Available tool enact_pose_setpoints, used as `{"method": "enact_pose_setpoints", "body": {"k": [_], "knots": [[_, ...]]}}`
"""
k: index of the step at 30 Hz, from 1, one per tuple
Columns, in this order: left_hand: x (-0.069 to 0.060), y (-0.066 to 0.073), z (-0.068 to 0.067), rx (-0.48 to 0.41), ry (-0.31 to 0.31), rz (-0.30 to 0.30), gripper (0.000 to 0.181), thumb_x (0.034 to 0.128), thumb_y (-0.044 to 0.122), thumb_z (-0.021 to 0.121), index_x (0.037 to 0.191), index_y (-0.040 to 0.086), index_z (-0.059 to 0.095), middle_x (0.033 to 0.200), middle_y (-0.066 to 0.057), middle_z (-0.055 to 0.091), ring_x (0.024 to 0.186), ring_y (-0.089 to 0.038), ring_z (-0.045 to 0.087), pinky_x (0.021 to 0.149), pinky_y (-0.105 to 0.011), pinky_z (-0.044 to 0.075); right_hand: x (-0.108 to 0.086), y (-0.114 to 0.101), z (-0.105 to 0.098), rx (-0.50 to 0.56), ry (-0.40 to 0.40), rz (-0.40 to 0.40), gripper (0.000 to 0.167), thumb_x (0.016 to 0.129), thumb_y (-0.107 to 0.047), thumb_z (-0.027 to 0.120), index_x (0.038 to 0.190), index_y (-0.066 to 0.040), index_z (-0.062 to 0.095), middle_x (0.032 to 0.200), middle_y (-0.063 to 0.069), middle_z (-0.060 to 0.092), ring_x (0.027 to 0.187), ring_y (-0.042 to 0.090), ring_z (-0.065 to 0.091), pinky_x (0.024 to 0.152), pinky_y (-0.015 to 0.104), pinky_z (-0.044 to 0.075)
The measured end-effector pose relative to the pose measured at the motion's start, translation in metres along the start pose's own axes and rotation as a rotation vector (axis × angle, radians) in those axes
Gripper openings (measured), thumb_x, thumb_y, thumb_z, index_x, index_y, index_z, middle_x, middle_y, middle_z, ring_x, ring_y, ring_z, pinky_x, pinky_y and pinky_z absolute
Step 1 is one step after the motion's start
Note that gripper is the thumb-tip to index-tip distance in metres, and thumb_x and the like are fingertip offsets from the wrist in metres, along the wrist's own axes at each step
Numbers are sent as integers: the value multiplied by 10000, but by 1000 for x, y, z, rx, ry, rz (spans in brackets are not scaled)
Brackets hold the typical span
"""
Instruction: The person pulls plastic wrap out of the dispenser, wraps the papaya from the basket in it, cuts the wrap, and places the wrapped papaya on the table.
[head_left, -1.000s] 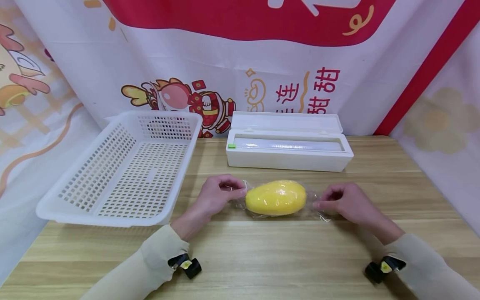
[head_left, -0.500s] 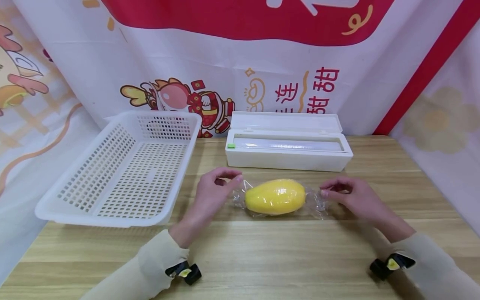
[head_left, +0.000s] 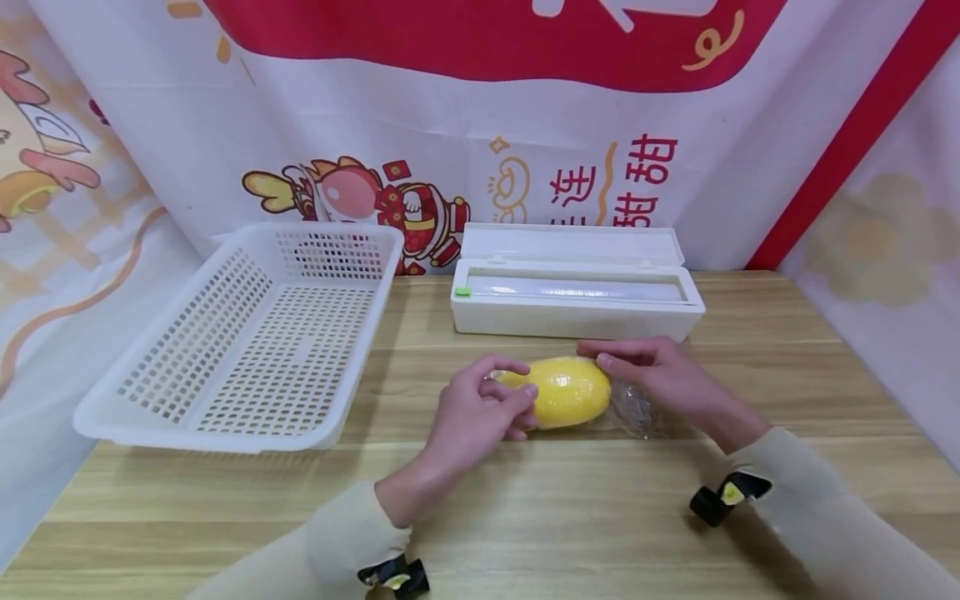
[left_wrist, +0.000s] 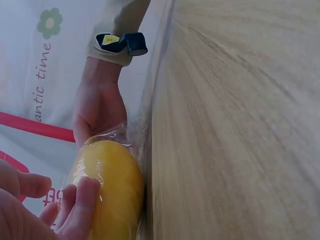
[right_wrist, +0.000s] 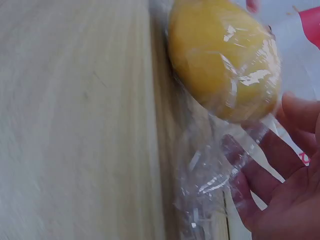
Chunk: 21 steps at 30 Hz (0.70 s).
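A yellow oval fruit (head_left: 572,392), wrapped in clear cling film, lies lengthwise on the wooden table. My left hand (head_left: 474,417) is at its left end, with loosely bent fingers; in the left wrist view these fingers (left_wrist: 82,205) rest against the side of the wrapped fruit (left_wrist: 117,185). At the right end, my right hand (head_left: 667,375) reaches over the far side with extended fingers. The right wrist view has that hand (right_wrist: 285,175) spread beside the fruit (right_wrist: 220,60), some fingers behind the loose film (right_wrist: 205,175). The fruit's left tip is partly hidden.
Behind the fruit stands a white cling film box (head_left: 577,319), its lid raised and a film roll (head_left: 577,288) inside. A white perforated basket (head_left: 352,367) stands at the left. Printed cloth (head_left: 420,108) hangs at the table's back.
Both hands, which pinched the film ends and then drew away from them, have moved inward to the fruit. The loose film on the right has bunched closer. The fruit has barely moved.
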<state>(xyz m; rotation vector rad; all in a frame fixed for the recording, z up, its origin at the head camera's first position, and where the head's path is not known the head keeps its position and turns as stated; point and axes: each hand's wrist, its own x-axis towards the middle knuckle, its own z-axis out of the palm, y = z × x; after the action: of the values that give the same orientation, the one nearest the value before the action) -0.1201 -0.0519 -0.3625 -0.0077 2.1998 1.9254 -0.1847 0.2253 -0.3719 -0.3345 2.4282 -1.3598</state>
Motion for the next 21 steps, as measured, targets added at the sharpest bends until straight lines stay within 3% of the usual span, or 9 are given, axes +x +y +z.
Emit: {"method": "enact_pose_setpoints", "body": {"k": [5,9,12,17,21], "knots": [[5,0,1,53,22,12,302,997,218,758,1295,250,728,1038,-83,718,830,-258,779,757,-375,665,-3,0,6,21,-6,-20,422,1041,-397,671,1449,-290,664,1479,-29,672,1427,280,572,1217,561,432],[10,-3,0,132,13,65,322,1003,228,748,1322,269,746,1133,-93,670,817,-196,733,792,-404,660,-9,3,13,57,-20,-62,445,1027,-346,702,1462,-267,652,1490,-27,661,1389,239,611,1095,326,536],[14,-5,-1,194,-3,87,315,1000,264,752,1315,292,751,1221,-95,632,876,-170,698,788,-382,650,-15,4,21,81,-5,-69,479,987,-353,755,1451,-280,660,1498,-36,651,1356,228,636,1011,225,547],[22,-8,-3,278,-27,107,340,975,321,776,1313,338,746,1291,-82,569,1031,-193,638,798,-317,605,-27,-2,38,67,53,-52,563,932,-395,814,1461,-304,645,1533,-18,622,1237,239,712,951,240,586],[28,-9,-5,284,-53,129,346,980,313,771,1318,377,734,1349,-42,551,1123,-200,620,902,-335,579,-31,-9,47,47,133,-21,596,919,-423,827,1471,-307,635,1539,24,616,1134,218,744,903,271,586]]}}
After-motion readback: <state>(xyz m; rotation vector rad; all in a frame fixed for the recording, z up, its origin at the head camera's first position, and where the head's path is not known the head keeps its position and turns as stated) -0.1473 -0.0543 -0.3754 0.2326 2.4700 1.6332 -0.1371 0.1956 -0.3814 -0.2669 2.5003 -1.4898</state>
